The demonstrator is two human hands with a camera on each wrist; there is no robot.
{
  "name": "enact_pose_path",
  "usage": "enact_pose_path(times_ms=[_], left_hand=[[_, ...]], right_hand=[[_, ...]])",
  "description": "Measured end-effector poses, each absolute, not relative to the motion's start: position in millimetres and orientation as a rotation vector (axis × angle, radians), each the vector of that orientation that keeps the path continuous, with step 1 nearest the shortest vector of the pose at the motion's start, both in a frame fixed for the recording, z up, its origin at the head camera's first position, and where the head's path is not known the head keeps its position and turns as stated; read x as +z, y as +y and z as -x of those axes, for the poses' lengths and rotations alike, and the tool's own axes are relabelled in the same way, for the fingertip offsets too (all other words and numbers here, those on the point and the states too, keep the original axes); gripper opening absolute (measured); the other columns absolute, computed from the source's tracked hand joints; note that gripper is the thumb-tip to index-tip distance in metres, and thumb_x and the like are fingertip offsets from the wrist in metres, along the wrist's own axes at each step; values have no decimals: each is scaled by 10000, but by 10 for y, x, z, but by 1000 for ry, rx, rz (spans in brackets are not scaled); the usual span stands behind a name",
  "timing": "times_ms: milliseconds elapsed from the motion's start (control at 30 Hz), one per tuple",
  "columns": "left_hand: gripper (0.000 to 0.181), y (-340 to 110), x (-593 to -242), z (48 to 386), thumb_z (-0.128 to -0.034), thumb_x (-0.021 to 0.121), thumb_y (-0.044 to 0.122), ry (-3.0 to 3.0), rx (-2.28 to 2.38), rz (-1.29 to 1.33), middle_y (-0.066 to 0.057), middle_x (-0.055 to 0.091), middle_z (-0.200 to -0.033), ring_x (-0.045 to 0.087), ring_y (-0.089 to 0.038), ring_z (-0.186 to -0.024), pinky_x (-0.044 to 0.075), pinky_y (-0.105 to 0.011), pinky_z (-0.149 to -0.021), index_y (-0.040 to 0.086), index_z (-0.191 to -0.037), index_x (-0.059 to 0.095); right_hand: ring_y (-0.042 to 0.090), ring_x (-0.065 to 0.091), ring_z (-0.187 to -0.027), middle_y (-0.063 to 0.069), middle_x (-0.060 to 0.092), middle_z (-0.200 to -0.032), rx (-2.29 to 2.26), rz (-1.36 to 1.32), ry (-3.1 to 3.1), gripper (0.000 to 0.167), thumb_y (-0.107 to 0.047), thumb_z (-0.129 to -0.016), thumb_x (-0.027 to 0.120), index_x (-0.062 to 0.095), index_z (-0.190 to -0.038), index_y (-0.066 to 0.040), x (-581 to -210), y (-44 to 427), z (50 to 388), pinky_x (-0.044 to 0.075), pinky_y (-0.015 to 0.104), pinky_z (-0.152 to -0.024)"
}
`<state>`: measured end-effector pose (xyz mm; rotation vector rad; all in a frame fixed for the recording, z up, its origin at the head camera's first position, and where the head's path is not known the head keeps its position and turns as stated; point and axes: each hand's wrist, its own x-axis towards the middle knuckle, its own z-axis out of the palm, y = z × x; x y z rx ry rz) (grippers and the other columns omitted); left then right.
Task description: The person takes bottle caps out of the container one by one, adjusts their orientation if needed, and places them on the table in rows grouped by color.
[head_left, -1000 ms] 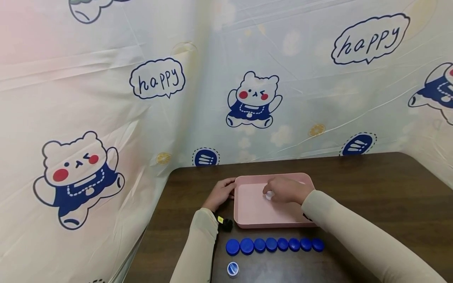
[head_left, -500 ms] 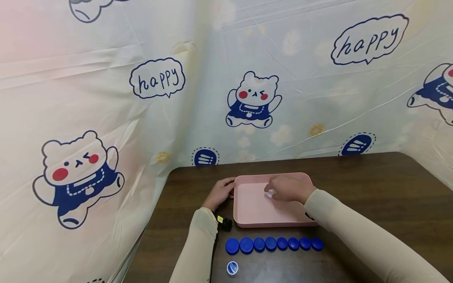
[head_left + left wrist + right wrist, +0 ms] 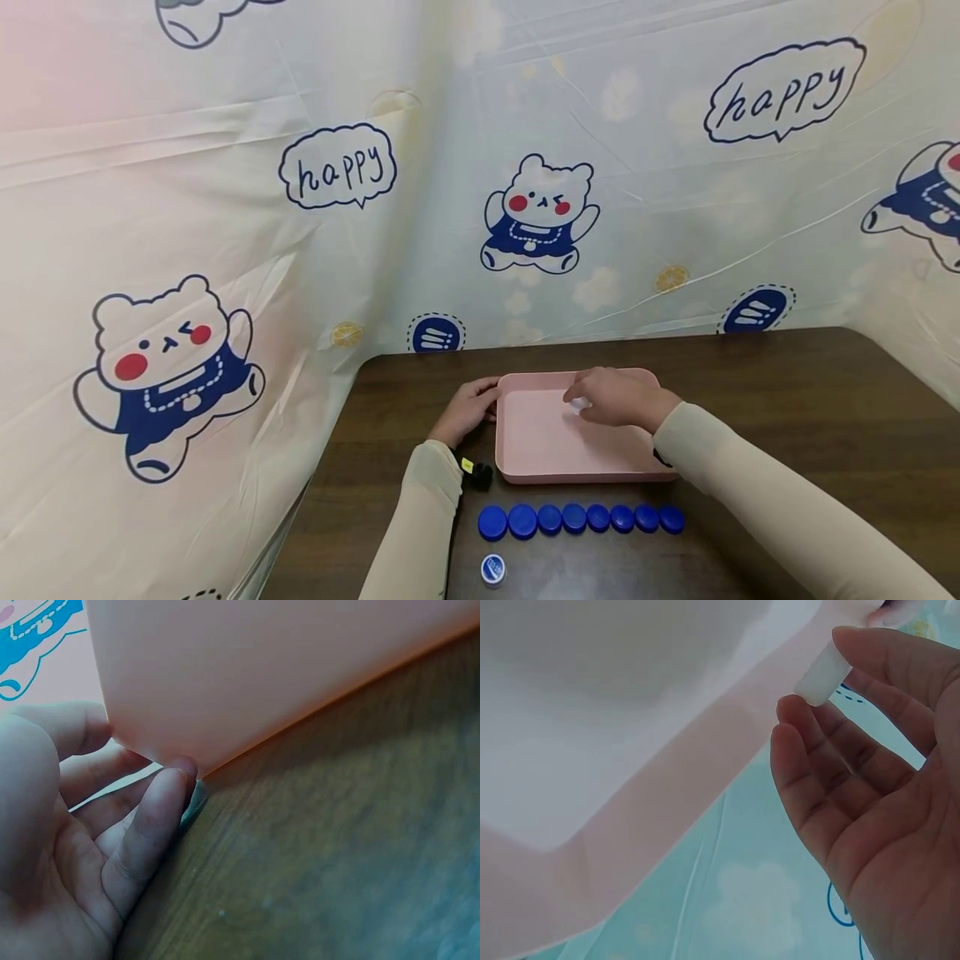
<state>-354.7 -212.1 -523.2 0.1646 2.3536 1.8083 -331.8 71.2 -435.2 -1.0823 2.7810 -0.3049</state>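
My left hand point(image 3: 468, 410) grips the left side of the pink tray point(image 3: 525, 462), near its far corner. Close up in the left wrist view, its curled fingers point(image 3: 150, 817) hold that corner. My right hand point(image 3: 618, 396) is over the tray's far middle, pinching a small white piece point(image 3: 826, 677) between thumb and fingertips. Short and pale with a rounded end, the piece mostly hides behind the fingers in the head view. Whether it touches the tray floor, I cannot tell.
In front of the tray runs a row of several blue bottle caps point(image 3: 573, 517), the two on the left being larger. Nearer me sits a small white lid with a blue printed top point(image 3: 492, 570). A printed curtain point(image 3: 420, 267) hangs behind the brown table point(image 3: 787, 433).
My right hand has shifted slightly to the right and away from me, with the white piece still pinched. The left hand keeps its place at the tray, and the caps have not moved.
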Motion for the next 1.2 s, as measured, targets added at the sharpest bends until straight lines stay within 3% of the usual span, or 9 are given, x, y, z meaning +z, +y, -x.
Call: enact_pose_path(times_ms=[533, 933, 1200], left_hand=[[371, -2122, -5237, 3556, -1002, 554, 281, 2379, 1782, -145, -78, 654, -1053, 629, -204, -823, 558, -329, -721, 119, -1332, 605], [375, -2125, -5233, 3536, -1005, 553, 272, 2373, 1778, -138, -110, 651, -1077, 622, -192, -809, 555, -320, -709, 111, -1341, 595], [372, -2109, -5137, 3497, -1017, 525, 228, 2386, 1745, -155, -144, 649, -1085, 633, -226, -834, 558, -341, -729, 80, -1355, 577]], right_hand=[[269, 582, -1141, 53, 619, -1250, -169, 1075, 2836, 302, -217, -889, 699, 714, -1191, -207, -4136, 700, 3179, 492, 517, -893], [198, 626, -1073, 15, 661, -1173, -226, 1254, 2813, 276, -203, -886, 711, 728, -1160, -180, -4088, 661, 3018, 506, 397, -902], [130, 642, -913, -5, 693, -1042, -221, 1465, 2828, 257, -184, -845, 753, 748, -1100, -147, -4094, 669, 2950, 539, 317, -795]])
